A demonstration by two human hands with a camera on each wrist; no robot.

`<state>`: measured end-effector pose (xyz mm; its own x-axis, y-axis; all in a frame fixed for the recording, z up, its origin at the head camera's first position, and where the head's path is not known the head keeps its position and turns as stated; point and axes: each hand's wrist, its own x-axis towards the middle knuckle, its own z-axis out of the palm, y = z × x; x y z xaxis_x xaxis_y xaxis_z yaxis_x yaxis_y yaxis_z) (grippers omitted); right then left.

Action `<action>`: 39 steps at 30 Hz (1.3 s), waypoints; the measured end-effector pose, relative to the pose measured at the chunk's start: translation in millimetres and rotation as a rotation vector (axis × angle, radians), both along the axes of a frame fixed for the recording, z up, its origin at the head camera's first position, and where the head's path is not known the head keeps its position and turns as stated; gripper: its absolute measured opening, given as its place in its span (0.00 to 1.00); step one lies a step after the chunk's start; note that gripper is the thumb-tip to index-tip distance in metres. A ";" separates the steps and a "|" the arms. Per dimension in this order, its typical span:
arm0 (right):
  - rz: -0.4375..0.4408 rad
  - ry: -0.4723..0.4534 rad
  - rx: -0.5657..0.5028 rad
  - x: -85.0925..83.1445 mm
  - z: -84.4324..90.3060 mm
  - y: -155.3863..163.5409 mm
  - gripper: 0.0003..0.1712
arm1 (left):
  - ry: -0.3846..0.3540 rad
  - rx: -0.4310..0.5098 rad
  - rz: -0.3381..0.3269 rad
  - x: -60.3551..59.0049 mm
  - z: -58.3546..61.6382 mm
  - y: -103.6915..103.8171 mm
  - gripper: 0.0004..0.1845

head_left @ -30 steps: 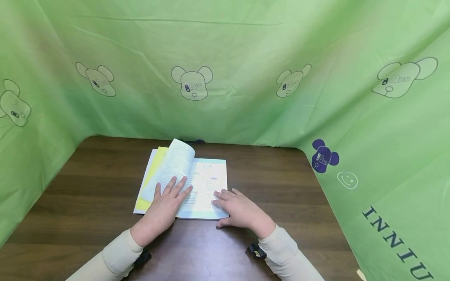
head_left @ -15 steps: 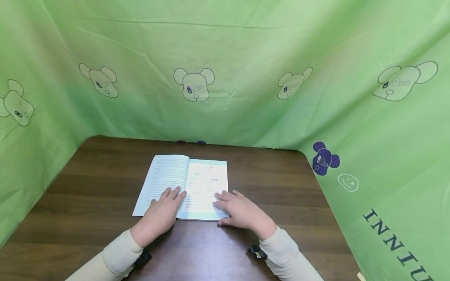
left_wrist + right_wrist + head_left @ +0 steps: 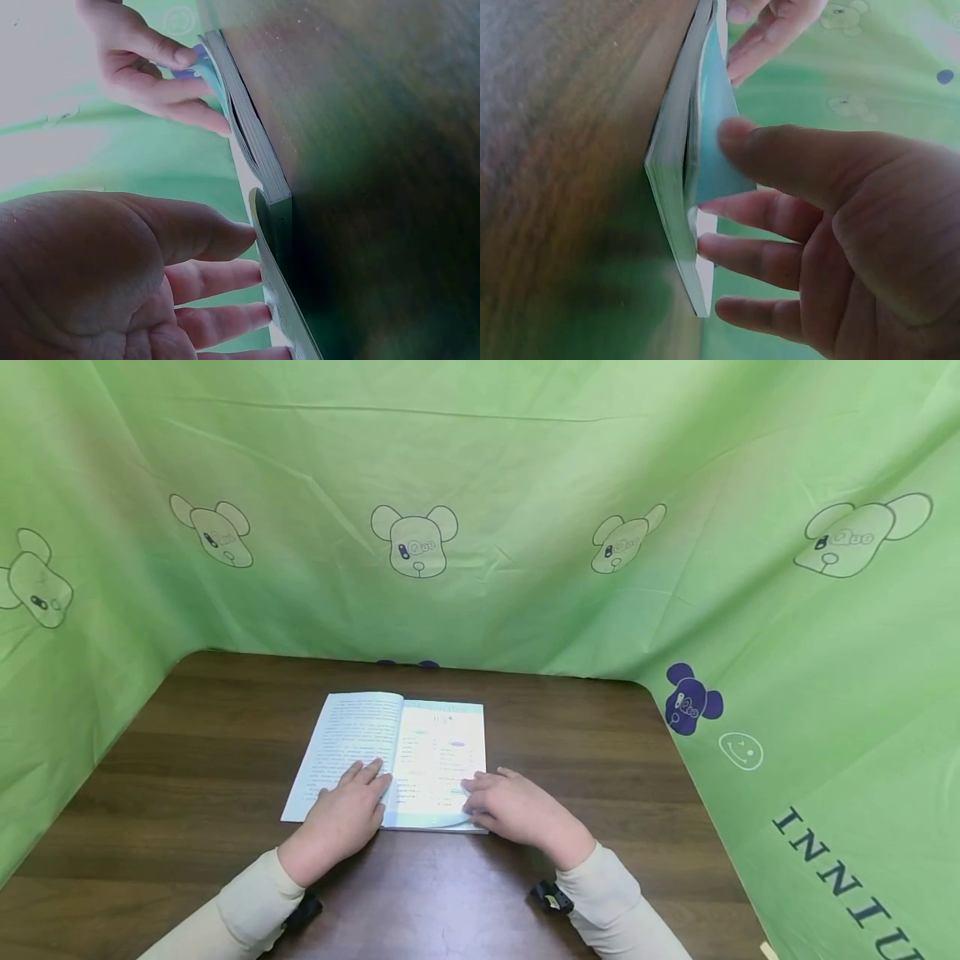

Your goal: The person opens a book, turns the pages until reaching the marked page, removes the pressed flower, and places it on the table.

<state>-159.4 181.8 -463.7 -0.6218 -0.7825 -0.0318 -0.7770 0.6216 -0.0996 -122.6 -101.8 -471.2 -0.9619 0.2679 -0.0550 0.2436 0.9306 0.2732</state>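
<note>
The left hand (image 3: 341, 814) lies flat on the left page of the open book (image 3: 390, 758), fingers straight and spread, fingertips close to the centre fold. In the left wrist view the palm (image 3: 97, 277) faces the page with the fingers extended along it.

The right hand (image 3: 517, 810) rests at the lower right corner of the book; its thumb (image 3: 780, 150) and fingers (image 3: 757, 214) pinch the top right-hand page (image 3: 712, 127), which is lifted and bowed away from the stack beneath. In the head view that corner shows a slight curl.

The book lies open and flat on the bench (image 3: 187, 777), around the middle of it and toward the near edge, its spine running away from the person. Both pages carry print; the right one has a pale blue border.

Cream sleeves (image 3: 247, 910) cover both forearms, each with a dark strap at the wrist. A green cloth (image 3: 525, 485) printed with bear heads surrounds the bench on three sides.
</note>
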 end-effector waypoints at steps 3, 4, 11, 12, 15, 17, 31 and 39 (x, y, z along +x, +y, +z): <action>0.010 0.029 -0.043 -1.7 -0.6 -0.3 0.07 | -0.006 0.002 0.002 -0.3 0.1 -0.1 0.22; 0.008 0.040 -0.060 -2.0 -0.9 -0.6 0.09 | -0.009 0.004 0.004 -0.4 0.3 0.2 0.22; -0.105 0.102 -0.150 -1.7 -4.0 -3.9 0.12 | -0.024 0.024 0.012 -0.7 -1.4 2.4 0.31; -0.116 0.119 -0.157 -1.6 -4.6 -4.1 0.11 | -0.024 0.028 0.012 -0.8 -2.4 2.5 0.33; -0.123 0.194 -0.174 -1.1 -4.7 -5.1 0.08 | -0.022 0.032 0.011 -1.0 -4.2 2.5 0.38; -0.119 0.252 -0.199 -1.3 -4.6 -6.0 0.06 | -0.016 0.036 0.012 -1.2 -4.9 2.3 0.41; -0.090 0.403 -0.335 -4.1 -2.8 -8.2 0.06 | 0.028 0.020 0.019 1.9 -3.7 5.4 0.36; -0.158 0.445 -0.416 -6.5 2.2 -7.3 0.20 | 0.079 0.059 0.031 1.1 -5.0 4.6 0.33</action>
